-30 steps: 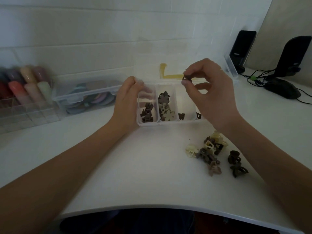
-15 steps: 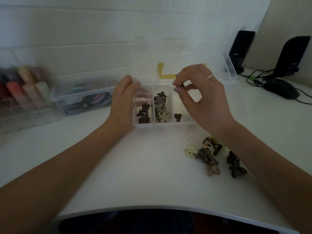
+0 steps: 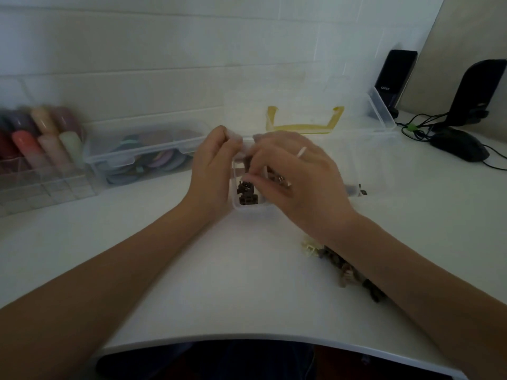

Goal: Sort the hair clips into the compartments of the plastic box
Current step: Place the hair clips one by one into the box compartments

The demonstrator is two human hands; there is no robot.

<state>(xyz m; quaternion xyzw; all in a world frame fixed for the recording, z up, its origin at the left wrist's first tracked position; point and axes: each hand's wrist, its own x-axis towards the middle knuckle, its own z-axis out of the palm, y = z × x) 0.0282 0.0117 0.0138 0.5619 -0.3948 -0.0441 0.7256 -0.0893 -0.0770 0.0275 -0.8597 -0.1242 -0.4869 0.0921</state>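
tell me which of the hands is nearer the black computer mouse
Right. The right hand is over the plastic box, on the side toward the black computer mouse; the left hand grips the box's far-left edge, farther away.

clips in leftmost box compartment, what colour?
Dark brown clips, head view.

home desk | white tiled wall [image 3: 164,50] | computer mouse [image 3: 461,145] | speakers [image 3: 395,78] | nail-polish organiser [image 3: 38,149]
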